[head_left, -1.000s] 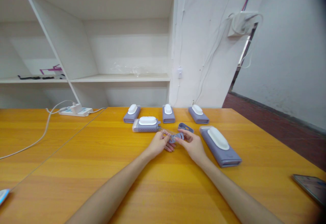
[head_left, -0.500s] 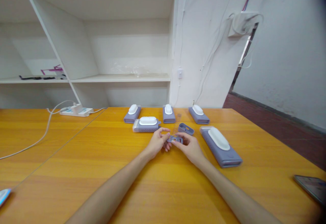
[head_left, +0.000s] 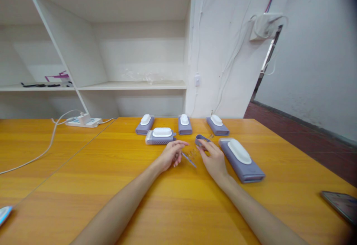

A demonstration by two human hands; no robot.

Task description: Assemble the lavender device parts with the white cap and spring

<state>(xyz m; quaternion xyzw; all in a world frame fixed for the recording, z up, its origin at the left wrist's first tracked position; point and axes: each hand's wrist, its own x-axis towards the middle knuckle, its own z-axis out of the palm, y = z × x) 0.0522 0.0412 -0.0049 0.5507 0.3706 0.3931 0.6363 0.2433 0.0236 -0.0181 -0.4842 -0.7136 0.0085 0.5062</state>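
My left hand [head_left: 170, 155] is closed on a thin, flat grey-purple plate [head_left: 189, 160], which is tilted and seen nearly edge-on. My right hand [head_left: 213, 159] has its thumb and fingers closed round a hollow grey-purple cap [head_left: 199, 138], a little beyond the plate. Small clear or wiry bits [head_left: 192, 153] show between the two hands, too fine to name. Left of my left hand lies a grey-purple box-shaped device [head_left: 160, 140] with a white brush-like oval top. A larger device of the same kind [head_left: 242, 161] lies right of my right hand.
Three similar devices stand along the table's back edge: left [head_left: 145, 125], middle [head_left: 185, 126] and right [head_left: 218, 126]. A power strip [head_left: 83, 121] with a white cable sits back left. A phone [head_left: 341, 206] lies at the right edge. White shelves [head_left: 131, 86] rise behind the table.
My right hand has let go of the flat plate and moved right to take hold of the hollow cap. The plate has turned edge-on in my left hand.
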